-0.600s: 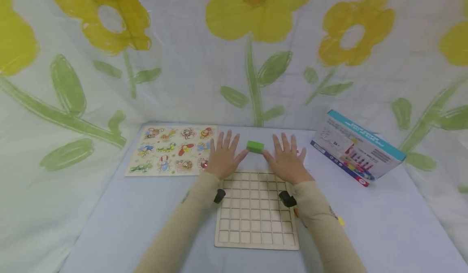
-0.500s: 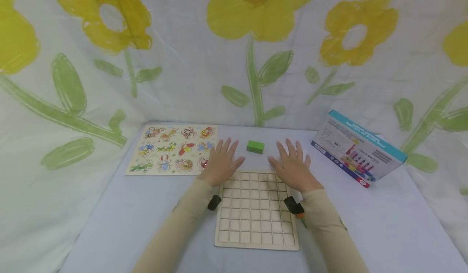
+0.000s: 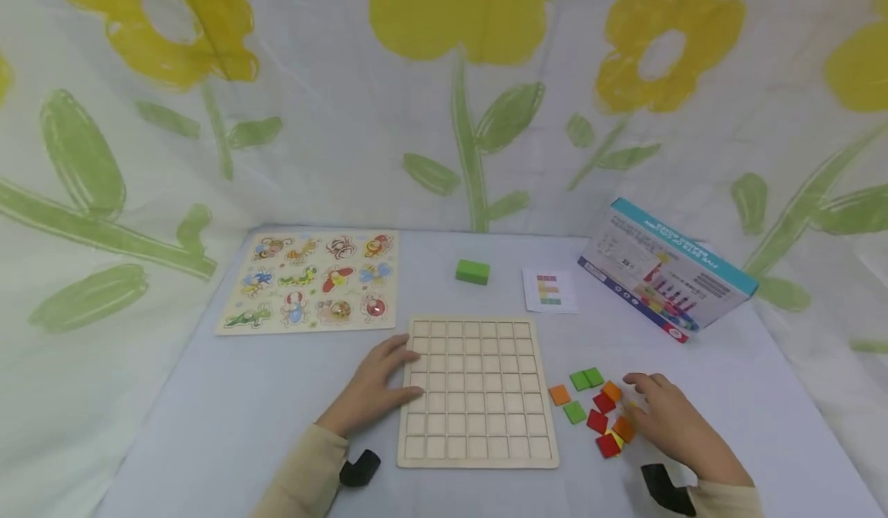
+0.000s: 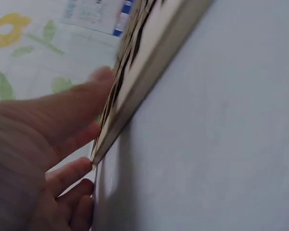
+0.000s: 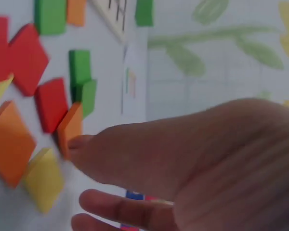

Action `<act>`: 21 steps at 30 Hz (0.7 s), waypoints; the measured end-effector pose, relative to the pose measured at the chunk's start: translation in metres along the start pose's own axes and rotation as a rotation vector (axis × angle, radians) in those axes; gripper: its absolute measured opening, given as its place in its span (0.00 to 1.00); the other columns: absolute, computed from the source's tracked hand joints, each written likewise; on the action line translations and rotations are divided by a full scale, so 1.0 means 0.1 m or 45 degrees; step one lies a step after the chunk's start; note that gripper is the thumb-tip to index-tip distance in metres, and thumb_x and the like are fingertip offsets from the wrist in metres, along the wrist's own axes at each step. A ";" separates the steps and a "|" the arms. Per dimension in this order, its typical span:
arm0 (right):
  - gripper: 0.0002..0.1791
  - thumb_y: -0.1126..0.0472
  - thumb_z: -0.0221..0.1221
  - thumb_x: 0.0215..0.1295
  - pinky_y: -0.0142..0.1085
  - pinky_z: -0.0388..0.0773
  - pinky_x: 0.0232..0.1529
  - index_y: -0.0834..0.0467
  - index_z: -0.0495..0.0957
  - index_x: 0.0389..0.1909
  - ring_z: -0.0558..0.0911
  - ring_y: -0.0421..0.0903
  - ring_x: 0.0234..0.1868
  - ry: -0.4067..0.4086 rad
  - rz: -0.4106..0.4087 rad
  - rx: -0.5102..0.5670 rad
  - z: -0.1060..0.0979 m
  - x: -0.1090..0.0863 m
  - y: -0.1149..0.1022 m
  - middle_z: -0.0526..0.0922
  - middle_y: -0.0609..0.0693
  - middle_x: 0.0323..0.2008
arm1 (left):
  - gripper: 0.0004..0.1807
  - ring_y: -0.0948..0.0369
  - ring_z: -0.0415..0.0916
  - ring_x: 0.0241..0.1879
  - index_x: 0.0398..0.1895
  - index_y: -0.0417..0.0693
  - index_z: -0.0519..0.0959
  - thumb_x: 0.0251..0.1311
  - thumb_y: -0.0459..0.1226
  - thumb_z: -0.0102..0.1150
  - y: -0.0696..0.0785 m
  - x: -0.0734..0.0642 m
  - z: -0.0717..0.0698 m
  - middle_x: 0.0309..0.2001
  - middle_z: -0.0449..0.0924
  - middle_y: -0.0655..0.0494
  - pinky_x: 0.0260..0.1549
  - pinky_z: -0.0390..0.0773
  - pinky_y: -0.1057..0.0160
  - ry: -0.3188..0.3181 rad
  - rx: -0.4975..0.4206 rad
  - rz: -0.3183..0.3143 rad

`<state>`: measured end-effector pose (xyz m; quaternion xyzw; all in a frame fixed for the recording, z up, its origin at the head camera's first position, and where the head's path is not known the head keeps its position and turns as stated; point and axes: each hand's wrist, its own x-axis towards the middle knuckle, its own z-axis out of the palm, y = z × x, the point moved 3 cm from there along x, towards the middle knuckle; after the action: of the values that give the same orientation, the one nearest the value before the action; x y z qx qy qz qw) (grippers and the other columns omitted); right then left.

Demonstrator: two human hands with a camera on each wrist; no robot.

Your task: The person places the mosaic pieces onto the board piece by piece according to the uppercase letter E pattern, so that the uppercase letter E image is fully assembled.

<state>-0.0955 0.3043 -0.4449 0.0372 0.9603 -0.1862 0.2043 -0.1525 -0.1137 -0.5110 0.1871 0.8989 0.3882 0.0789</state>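
Note:
A light wooden grid board [image 3: 475, 402] lies flat in the middle of the table. My left hand [image 3: 375, 388] rests at its left side, thumb and fingertips touching the rim; in the left wrist view the board's edge [image 4: 151, 72] runs beside the thumb. To the right of the board lie loose square tiles: green [image 3: 574, 412], orange [image 3: 560, 395], red [image 3: 597, 421] and yellow [image 3: 619, 441]. Just right of them hovers my right hand [image 3: 673, 422], fingers loosely bent. In the right wrist view its thumb tip overlaps an orange tile [image 5: 70, 126], near a yellow tile [image 5: 43, 180]; contact is unclear.
Beyond the board sit a green block [image 3: 472, 273] and a small printed card [image 3: 551, 291]. An insect picture puzzle [image 3: 298, 277] lies at the back left. A tilted cardboard box [image 3: 666, 267] stands at the back right, before a flower-painted sheet [image 3: 333, 117].
Both hands have left the far edge of the board, where they lay spread. The left came back to the board's left side, the right to the tiles. Card and tiles are now uncovered.

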 end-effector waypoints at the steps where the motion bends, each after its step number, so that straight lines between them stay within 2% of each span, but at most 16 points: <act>1: 0.26 0.57 0.60 0.61 0.56 0.78 0.47 0.65 0.70 0.58 0.75 0.54 0.45 -0.007 0.021 0.011 0.02 0.00 0.07 0.75 0.61 0.48 | 0.28 0.49 0.52 0.72 0.56 0.54 0.75 0.52 0.51 0.68 -0.02 0.00 0.02 0.72 0.56 0.53 0.68 0.57 0.44 0.014 0.009 0.017; 4: 0.26 0.59 0.62 0.59 0.52 0.80 0.45 0.64 0.71 0.57 0.75 0.50 0.42 -0.024 0.047 0.054 0.10 0.00 0.21 0.75 0.58 0.45 | 0.27 0.49 0.52 0.72 0.55 0.55 0.76 0.52 0.51 0.68 -0.05 -0.01 0.05 0.72 0.57 0.53 0.67 0.57 0.43 0.045 0.042 0.056; 8: 0.25 0.61 0.64 0.59 0.46 0.82 0.42 0.63 0.71 0.56 0.74 0.47 0.39 -0.012 0.070 0.124 0.19 -0.01 0.28 0.75 0.56 0.42 | 0.26 0.50 0.53 0.72 0.55 0.57 0.76 0.52 0.52 0.67 -0.05 -0.01 0.06 0.72 0.57 0.53 0.67 0.56 0.42 0.058 0.041 0.086; 12: 0.23 0.64 0.63 0.59 0.43 0.81 0.41 0.63 0.71 0.56 0.72 0.46 0.35 0.034 0.065 0.149 0.23 -0.02 0.29 0.75 0.54 0.39 | 0.25 0.49 0.54 0.71 0.54 0.58 0.77 0.52 0.52 0.66 -0.03 -0.02 0.06 0.72 0.58 0.54 0.67 0.57 0.42 0.059 0.027 0.091; 16: 0.19 0.67 0.60 0.62 0.43 0.80 0.42 0.64 0.72 0.54 0.72 0.46 0.35 0.116 0.020 0.124 0.23 -0.02 0.28 0.76 0.52 0.37 | 0.25 0.50 0.54 0.71 0.54 0.58 0.77 0.52 0.51 0.67 -0.03 -0.03 0.05 0.72 0.59 0.53 0.67 0.57 0.43 0.070 0.036 0.090; 21: 0.21 0.60 0.63 0.61 0.41 0.80 0.41 0.65 0.73 0.52 0.72 0.45 0.35 0.148 0.015 0.128 0.24 -0.01 0.31 0.76 0.52 0.37 | 0.24 0.49 0.55 0.71 0.54 0.57 0.77 0.53 0.51 0.66 -0.02 -0.05 0.03 0.71 0.59 0.52 0.67 0.58 0.42 0.076 0.038 0.100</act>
<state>-0.0807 0.3246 -0.4752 0.0639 0.9598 -0.2304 0.1470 -0.1479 -0.1148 -0.5140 0.2115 0.8986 0.3830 0.0339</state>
